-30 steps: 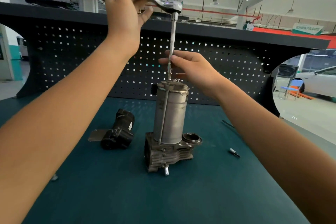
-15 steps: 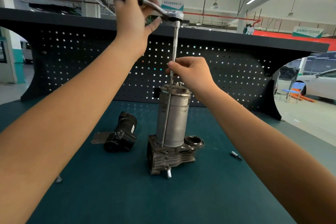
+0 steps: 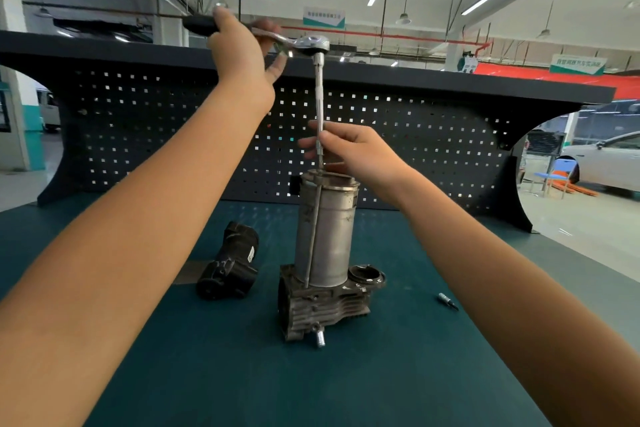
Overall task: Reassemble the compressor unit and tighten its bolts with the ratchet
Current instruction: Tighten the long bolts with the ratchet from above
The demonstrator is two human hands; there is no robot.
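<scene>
Metal through and through, the compressor unit (image 3: 325,246) stands upright near the middle of the teal surface (image 3: 214,378), a tall steel cylinder on a finned cast base. It looks heavy and rigid, yet top-heavy enough to tip under a sideways pull. The left hand (image 3: 239,52) is wrapped round the dark handle of the ratchet (image 3: 304,43), held level above, while the right hand (image 3: 356,152) pinches the long extension bar (image 3: 319,97) just over the cylinder's cap. Steadying low on that slim, smooth bar and pulling from the handle's far end seems the safest hold.
</scene>
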